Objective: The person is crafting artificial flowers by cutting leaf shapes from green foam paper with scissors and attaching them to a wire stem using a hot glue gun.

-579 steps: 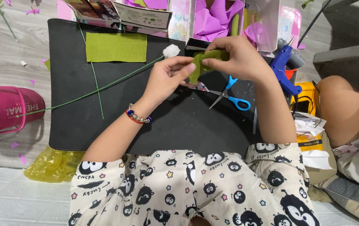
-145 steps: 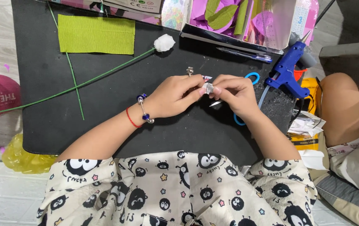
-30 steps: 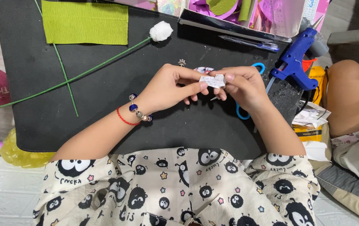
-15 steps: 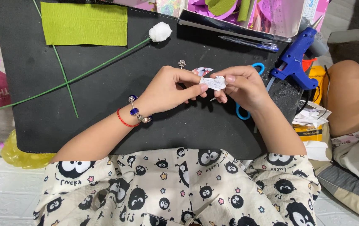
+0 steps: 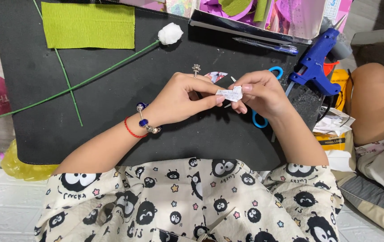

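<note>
Both grips, left hand [image 5: 180, 101] and right hand [image 5: 259, 92], still pinch the white paper scrap [image 5: 230, 93], unmoved.

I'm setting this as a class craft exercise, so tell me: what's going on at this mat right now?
A person seated at a black mat pinches a small white scrap of paper between both hands, the left hand and right hand meeting above the mat. Blue-handled scissors lie partly under the right hand. Beside them lies a blue glue gun. A green stem with a white bud tip and a green paper sheet lie untouched further up.
</note>
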